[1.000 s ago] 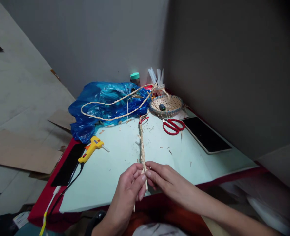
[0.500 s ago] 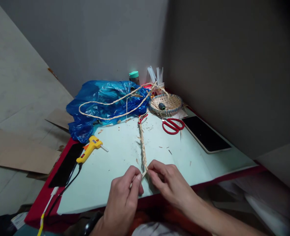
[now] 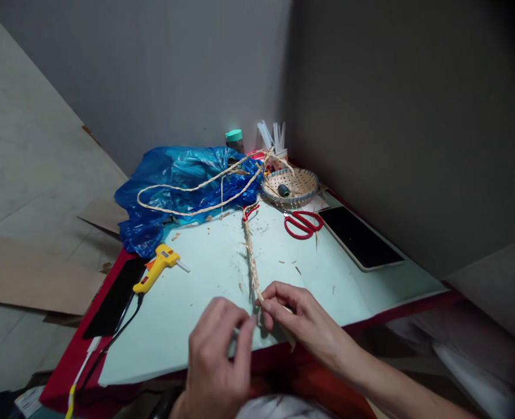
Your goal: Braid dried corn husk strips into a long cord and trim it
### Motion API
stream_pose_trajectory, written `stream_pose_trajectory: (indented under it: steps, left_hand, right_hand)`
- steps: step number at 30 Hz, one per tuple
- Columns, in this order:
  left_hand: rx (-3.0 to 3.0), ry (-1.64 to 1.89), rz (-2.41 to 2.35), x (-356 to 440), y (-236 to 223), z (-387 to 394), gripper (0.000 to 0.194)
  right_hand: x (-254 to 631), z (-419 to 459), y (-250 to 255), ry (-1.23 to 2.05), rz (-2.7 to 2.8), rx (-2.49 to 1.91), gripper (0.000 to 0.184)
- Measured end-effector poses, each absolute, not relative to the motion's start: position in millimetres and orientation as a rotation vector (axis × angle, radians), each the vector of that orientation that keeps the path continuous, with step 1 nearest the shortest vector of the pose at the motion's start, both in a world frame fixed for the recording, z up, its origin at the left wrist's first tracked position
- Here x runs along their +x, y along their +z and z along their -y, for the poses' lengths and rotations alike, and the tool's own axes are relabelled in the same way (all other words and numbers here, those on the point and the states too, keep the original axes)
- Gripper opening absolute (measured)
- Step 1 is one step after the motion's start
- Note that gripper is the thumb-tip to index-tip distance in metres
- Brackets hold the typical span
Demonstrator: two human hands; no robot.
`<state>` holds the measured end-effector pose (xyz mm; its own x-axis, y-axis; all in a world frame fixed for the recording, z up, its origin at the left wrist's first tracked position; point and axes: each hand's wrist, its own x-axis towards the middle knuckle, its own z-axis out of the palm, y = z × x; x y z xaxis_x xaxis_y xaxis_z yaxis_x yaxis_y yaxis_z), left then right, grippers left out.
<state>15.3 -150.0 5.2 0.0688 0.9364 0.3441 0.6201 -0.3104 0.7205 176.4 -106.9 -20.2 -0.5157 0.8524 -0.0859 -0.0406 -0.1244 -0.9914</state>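
Observation:
A pale braid of flat plant fibre [image 3: 251, 262] runs down the middle of the table, its far end tied with red thread. My right hand [image 3: 290, 308] pinches the braid's near end between thumb and fingers, and a loose strand hangs below that hand. Just left of the braid's end is my left hand [image 3: 220, 346], blurred by motion, its fingers bent and its thumb close to the index finger. Whether a strand lies between those fingertips I cannot make out. A longer, thinner braided cord [image 3: 187, 189] loops over a blue plastic bag [image 3: 152, 169].
Red-handled scissors [image 3: 303, 225] and a phone [image 3: 362, 238] lie to the right. Behind them is a woven basket [image 3: 312, 189] holding a dark thread spool [image 3: 283, 190]. A yellow glue gun [image 3: 159, 267] with a black cable lies left, beside a dark flat device [image 3: 115, 302]. Fibre scraps dot the surface.
My left hand has let go of the pale strand it pinched and moved slightly down and left. My right hand stays at the braid's end, and a loose strand now shows beneath it.

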Motion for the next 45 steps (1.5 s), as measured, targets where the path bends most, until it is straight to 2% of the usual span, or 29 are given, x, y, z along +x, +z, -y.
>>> stream_pose_trajectory:
  steps: [2,4,9,12,15,18,26,30,32,34,36,40,43,45]
  left_hand:
    - [1.525,0.914,-1.487,12,10,139,0.015]
    - [1.214,0.716,-1.214,11,9,129,0.026]
    - [0.958,0.707,-1.122,13,-1,122,0.027]
    - [0.997,0.679,-1.208,16,-4,126,0.027]
    - [1.209,0.684,-1.350,18,-4,128,0.024]
    - [1.407,0.751,-1.478,21,-3,128,0.029]
    - [0.856,0.883,-1.211,25,-8,141,0.024]
    - [0.782,0.905,-1.135,21,-13,146,0.025]
    - [0.800,0.894,-1.141,20,-13,144,0.026]
    - [0.807,0.891,-1.175,19,-10,142,0.028]
    - [0.810,0.890,-1.211,20,-5,141,0.032]
    - [0.907,0.873,-1.252,19,-2,140,0.036]
    - [1.129,0.868,-1.285,15,-5,140,0.035]
    - [1.353,0.875,-1.332,13,-10,142,0.033]
  right_hand:
    - [176,109,-18,1.689,1.505,-0.905,0.030]
    - [177,111,-14,1.602,1.590,-0.893,0.029]
    - [183,114,-7,1.220,2.073,-1.041,0.023]
    - [186,115,-10,0.739,2.442,-1.156,0.015]
    - [186,118,-13,0.192,2.651,-1.126,0.023]
    - [180,125,-11,-0.194,2.652,-1.048,0.025]
    - [164,148,-22,-0.478,2.410,-0.969,0.023]
    - [167,149,-31,-0.438,2.415,-0.916,0.029]
    - [171,147,-27,-0.309,2.415,-0.857,0.023]
    - [177,143,-16,-0.035,2.412,-0.856,0.016]
    - [182,138,-3,0.270,2.361,-0.956,0.024]
    - [183,122,11,0.787,2.196,-1.150,0.024]
    - [178,111,3,1.283,2.072,-1.029,0.030]
    - [175,107,-5,1.438,1.971,-0.938,0.034]
